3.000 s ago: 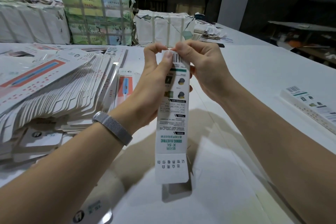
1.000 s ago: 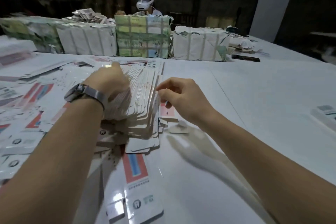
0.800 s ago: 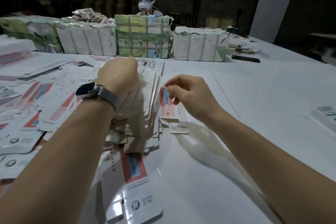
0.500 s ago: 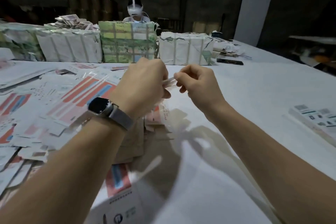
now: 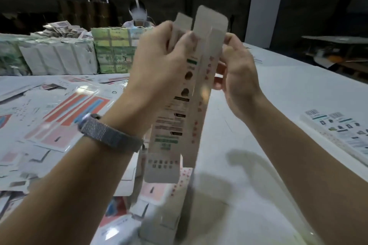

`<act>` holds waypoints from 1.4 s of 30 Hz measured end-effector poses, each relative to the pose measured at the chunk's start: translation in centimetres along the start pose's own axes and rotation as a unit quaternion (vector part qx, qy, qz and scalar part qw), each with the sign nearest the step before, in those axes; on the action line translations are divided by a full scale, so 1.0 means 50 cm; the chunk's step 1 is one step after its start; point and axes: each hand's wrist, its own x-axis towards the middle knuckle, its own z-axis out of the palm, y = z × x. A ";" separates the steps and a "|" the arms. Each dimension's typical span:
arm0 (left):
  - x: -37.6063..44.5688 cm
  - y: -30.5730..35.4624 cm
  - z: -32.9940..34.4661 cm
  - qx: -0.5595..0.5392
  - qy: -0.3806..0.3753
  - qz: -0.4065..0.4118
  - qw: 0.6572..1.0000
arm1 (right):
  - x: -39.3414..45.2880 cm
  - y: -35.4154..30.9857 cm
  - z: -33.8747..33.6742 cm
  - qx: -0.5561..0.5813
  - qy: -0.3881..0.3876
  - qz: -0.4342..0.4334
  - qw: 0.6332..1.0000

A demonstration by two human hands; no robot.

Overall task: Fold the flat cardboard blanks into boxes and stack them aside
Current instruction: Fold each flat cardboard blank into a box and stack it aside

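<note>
Left hand and right hand pinch the cardboard blank upright at centre frame. It looks light, thin and bendy; best held near its creases.

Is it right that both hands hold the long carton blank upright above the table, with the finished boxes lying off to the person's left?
Not quite. The head view shows the finished boxes to the person's right. Left hand and right hand do hold the carton blank upright above the table.

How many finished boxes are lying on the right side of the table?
2, as far as shows: the folded boxes lie side by side near the table's right edge, one nearer, one farther right. The frame edge may hide more.
</note>
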 end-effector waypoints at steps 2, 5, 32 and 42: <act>-0.005 -0.026 0.013 -0.158 -0.046 -0.145 0.976 | -0.006 0.001 0.002 0.018 0.011 -0.003 1.000; -0.013 -0.070 0.045 -0.215 -0.062 -0.245 0.943 | -0.016 0.014 0.008 0.033 -0.002 0.011 0.999; -0.053 -0.128 0.089 -0.255 -0.120 -0.220 0.934 | -0.006 0.084 -0.032 -0.301 -0.038 -0.094 0.948; -0.050 -0.141 0.101 -0.268 -0.117 -0.170 0.941 | 0.008 0.055 -0.064 -0.244 -0.126 -0.090 0.957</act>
